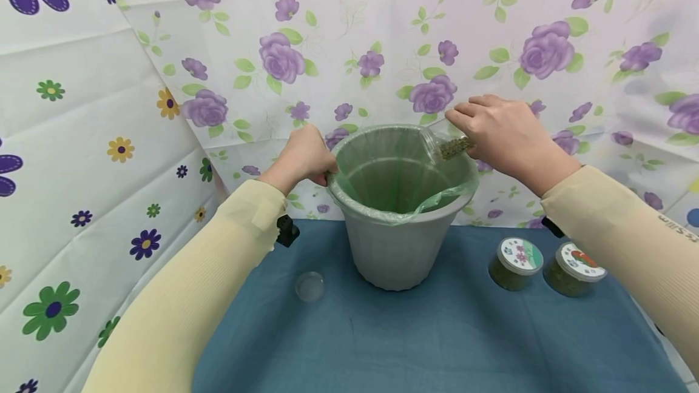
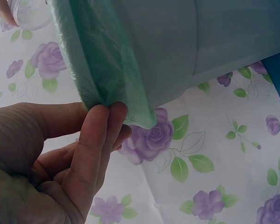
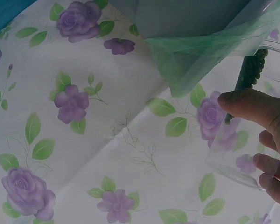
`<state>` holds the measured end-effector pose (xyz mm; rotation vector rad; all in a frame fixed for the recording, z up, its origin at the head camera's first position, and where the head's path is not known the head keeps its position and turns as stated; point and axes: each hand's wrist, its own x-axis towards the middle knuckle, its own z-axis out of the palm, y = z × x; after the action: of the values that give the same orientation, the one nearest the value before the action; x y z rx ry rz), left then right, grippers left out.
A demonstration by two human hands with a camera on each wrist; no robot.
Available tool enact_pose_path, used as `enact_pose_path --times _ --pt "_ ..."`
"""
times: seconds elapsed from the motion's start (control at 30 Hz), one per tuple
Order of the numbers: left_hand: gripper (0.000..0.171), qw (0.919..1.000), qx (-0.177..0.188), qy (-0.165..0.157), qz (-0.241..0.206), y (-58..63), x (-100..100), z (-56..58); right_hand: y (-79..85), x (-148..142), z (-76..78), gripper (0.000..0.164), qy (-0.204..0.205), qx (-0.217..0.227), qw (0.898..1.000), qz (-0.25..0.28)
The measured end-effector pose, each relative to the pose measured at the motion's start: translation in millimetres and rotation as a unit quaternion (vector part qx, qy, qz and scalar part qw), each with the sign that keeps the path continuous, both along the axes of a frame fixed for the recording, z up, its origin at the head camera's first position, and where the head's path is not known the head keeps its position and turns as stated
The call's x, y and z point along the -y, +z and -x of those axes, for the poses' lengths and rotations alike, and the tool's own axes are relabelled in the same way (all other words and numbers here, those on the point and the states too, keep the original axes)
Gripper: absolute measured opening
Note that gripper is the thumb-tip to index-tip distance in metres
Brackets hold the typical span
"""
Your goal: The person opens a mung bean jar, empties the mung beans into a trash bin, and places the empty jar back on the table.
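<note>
A grey bucket (image 1: pixel 395 253) lined with a thin green plastic bag (image 1: pixel 445 196) stands on the blue cloth. My left hand (image 1: pixel 308 156) grips its left rim; in the left wrist view, thumb and fingertips pinch the bag folded over the edge (image 2: pixel 116 70). Over the right rim, my right hand (image 1: pixel 505 135) holds a clear jar (image 1: pixel 431 144) tipped on its side, mouth toward the bucket's inside. Small green grains (image 1: pixel 454 147) lie along the jar's lower wall. The right wrist view shows the thumb and fingers around the jar (image 3: pixel 228 158). The bucket's bottom is hidden.
Two lidded jars of green contents, one with a pink-flower label (image 1: pixel 516 262) and one with a red-picture label (image 1: pixel 573 268), stand to the right. A clear round lid (image 1: pixel 309 287) lies left of the bucket. Flowered sheets (image 1: pixel 355 29) hang behind and at the left.
</note>
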<state>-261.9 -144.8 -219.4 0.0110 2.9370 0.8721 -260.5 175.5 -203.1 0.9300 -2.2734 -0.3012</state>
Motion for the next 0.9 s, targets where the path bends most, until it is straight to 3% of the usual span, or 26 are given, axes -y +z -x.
enact_pose_path --times 0.9 --pt "0.012 1.0 -0.006 -0.001 -0.003 -0.6 0.8 -0.5 -2.5 6.8 4.5 0.072 -0.001 0.005 1.0 -0.015"
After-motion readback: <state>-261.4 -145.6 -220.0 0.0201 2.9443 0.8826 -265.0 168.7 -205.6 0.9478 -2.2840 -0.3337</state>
